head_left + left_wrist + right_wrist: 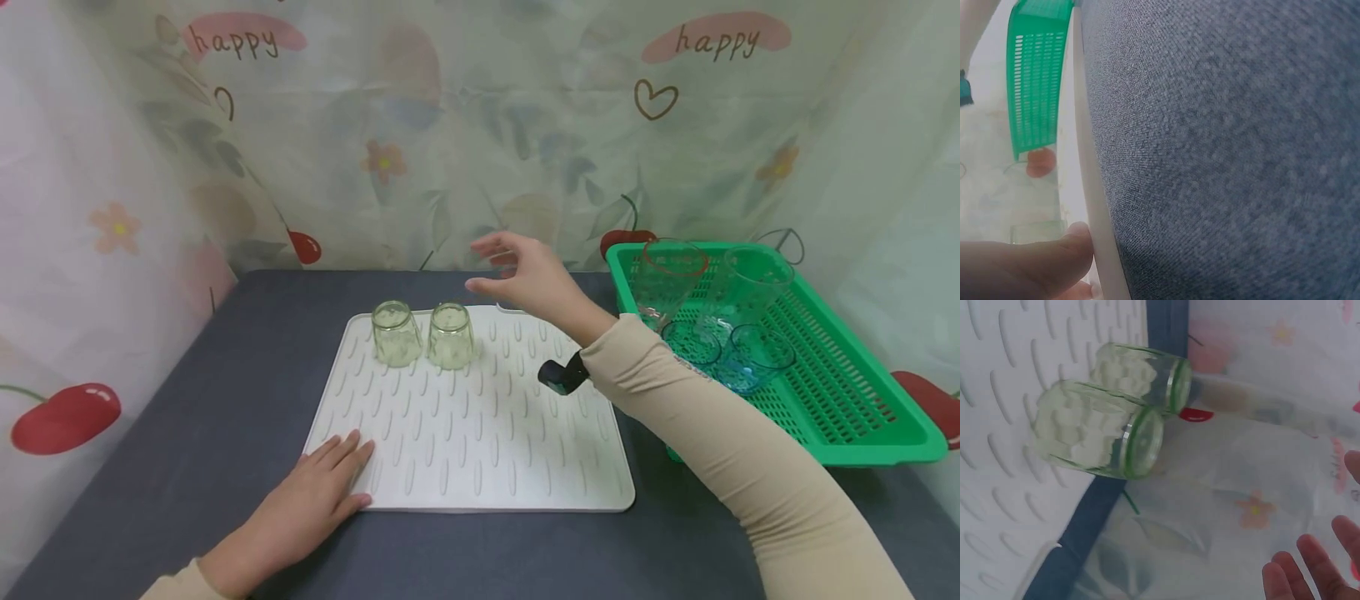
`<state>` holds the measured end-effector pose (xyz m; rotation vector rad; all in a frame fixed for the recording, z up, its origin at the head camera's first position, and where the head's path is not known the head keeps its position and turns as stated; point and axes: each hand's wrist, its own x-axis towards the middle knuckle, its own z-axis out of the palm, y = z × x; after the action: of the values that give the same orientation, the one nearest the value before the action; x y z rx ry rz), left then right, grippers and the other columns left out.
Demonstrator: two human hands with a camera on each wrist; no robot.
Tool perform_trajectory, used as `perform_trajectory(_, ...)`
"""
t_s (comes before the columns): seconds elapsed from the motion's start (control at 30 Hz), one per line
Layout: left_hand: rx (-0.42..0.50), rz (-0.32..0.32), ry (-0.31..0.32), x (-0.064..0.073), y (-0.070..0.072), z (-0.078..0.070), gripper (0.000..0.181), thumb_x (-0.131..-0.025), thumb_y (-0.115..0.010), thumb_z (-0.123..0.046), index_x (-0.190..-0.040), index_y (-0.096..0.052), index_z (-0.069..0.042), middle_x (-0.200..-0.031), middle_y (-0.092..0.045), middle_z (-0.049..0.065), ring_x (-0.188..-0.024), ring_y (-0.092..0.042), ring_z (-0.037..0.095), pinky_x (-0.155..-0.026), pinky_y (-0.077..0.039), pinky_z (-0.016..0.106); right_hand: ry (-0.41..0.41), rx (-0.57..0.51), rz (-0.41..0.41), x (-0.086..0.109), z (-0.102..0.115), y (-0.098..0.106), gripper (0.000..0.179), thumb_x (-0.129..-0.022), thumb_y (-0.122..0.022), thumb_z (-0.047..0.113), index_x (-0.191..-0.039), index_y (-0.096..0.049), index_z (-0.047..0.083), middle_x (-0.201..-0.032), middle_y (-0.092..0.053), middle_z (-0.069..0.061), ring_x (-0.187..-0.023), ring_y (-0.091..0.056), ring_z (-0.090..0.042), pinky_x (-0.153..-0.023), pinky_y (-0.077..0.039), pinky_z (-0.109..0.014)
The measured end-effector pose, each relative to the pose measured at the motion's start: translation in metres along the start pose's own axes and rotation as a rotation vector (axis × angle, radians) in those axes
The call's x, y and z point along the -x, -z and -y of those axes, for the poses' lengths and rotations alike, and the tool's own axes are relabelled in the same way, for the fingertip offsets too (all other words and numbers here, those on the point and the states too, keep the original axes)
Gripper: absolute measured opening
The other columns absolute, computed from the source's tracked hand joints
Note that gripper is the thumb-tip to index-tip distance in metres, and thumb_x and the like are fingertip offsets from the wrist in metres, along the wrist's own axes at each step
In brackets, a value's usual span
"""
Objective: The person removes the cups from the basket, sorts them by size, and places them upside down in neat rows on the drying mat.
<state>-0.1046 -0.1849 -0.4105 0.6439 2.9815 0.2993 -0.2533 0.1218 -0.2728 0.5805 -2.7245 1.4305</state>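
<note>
Two greenish glass tumblers, a left one and a right one, stand upside down side by side near the back edge of a white ridged drying mat. My right hand hovers above the mat's back edge, right of the tumblers, fingers apart and holding nothing. In the right wrist view its fingertips are clear of both glasses. My left hand rests with spread fingers on the mat's front left corner. In the left wrist view its thumb lies against the mat's edge.
A green plastic basket stands to the right of the mat. Inside are a red-rimmed clear glass, another clear glass and two blue glasses. A dark grey cloth covers the table; patterned curtains hang behind and at the sides.
</note>
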Motion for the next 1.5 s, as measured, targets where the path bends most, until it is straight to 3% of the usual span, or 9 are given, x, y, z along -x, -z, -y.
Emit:
perform_trajectory(0.3, -0.002, 0.014, 0.01, 0.0, 0.0, 0.0, 0.061, -0.09, -0.067, -0.035, -0.141, -0.049, -0.006, -0.146, -0.044, 0.021, -0.134, -0.04, 0.044, -0.102, -0.035, 0.064, 0.095, 0.079, -0.033, 0.034, 0.016, 0.044, 0.042, -0.087, -0.074, 0.023, -0.127, -0.061, 0.019, -0.127, -0.061, 0.0, -0.117, -0.058, -0.017, -0.1, -0.047, -0.034)
perform_trajectory(0.5, -0.002, -0.004, -0.006, 0.0, -0.001, 0.0, 0.06, -0.09, -0.066, -0.035, -0.14, -0.05, -0.006, -0.146, -0.045, 0.021, -0.134, -0.041, 0.044, -0.101, -0.036, 0.064, 0.079, 0.121, -0.104, 0.056, 0.01, 0.082, 0.043, -0.089, -0.072, 0.023, -0.129, -0.059, 0.016, -0.128, -0.061, -0.005, -0.115, -0.059, -0.018, -0.097, -0.048, -0.035)
perform_trajectory(0.77, 0.006, -0.002, 0.001, -0.001, -0.002, 0.0, 0.061, -0.09, -0.067, -0.035, -0.141, -0.049, -0.006, -0.146, -0.045, 0.021, -0.134, -0.04, 0.044, -0.102, -0.035, 0.064, -0.005, 0.092, -0.224, 0.086, -0.022, 0.127, 0.043, -0.09, -0.069, 0.031, -0.13, -0.058, 0.021, -0.128, -0.06, 0.004, -0.108, -0.059, 0.001, -0.08, -0.048, -0.01)
perform_trajectory(0.97, 0.002, 0.019, 0.027, -0.002, -0.002, 0.0, 0.062, -0.089, -0.067, -0.035, -0.142, -0.048, -0.006, -0.147, -0.043, 0.021, -0.135, -0.039, 0.044, -0.104, -0.033, 0.064, -0.006, 0.015, -0.288, 0.103, -0.051, 0.146, 0.043, -0.091, -0.069, 0.021, -0.133, -0.058, 0.02, -0.125, -0.061, 0.011, -0.11, -0.058, 0.002, -0.08, -0.046, -0.008)
perform_trajectory(1.17, 0.013, 0.016, 0.028, -0.002, -0.002, 0.0, 0.062, -0.09, -0.067, -0.034, -0.142, -0.048, -0.006, -0.148, -0.043, 0.021, -0.136, -0.038, 0.044, -0.104, -0.033, 0.064, -0.071, 0.059, -0.337, 0.116, -0.076, 0.154, 0.044, -0.091, -0.068, 0.025, -0.134, -0.057, 0.022, -0.118, -0.06, 0.021, -0.103, -0.057, 0.011, -0.076, -0.043, -0.007)
perform_trajectory(1.33, 0.013, 0.005, 0.023, -0.001, -0.003, 0.0, 0.062, -0.09, -0.067, -0.034, -0.142, -0.048, -0.006, -0.147, -0.043, 0.021, -0.136, -0.039, 0.044, -0.104, -0.033, 0.064, -0.185, 0.162, -0.277, 0.122, -0.097, 0.158, 0.05, -0.092, -0.064, 0.04, -0.138, -0.051, 0.027, -0.122, -0.056, 0.022, -0.102, -0.05, 0.018, -0.078, -0.041, -0.013)
perform_trajectory(1.5, 0.01, 0.005, 0.025, -0.001, -0.003, 0.001, 0.062, -0.09, -0.067, -0.034, -0.142, -0.048, -0.006, -0.147, -0.044, 0.021, -0.136, -0.039, 0.044, -0.104, -0.033, 0.064, -0.253, 0.197, -0.181, 0.122, -0.116, 0.159, 0.06, -0.092, -0.06, 0.048, -0.145, -0.042, 0.024, -0.144, -0.046, -0.002, -0.107, -0.045, 0.015, -0.093, -0.043, -0.043)
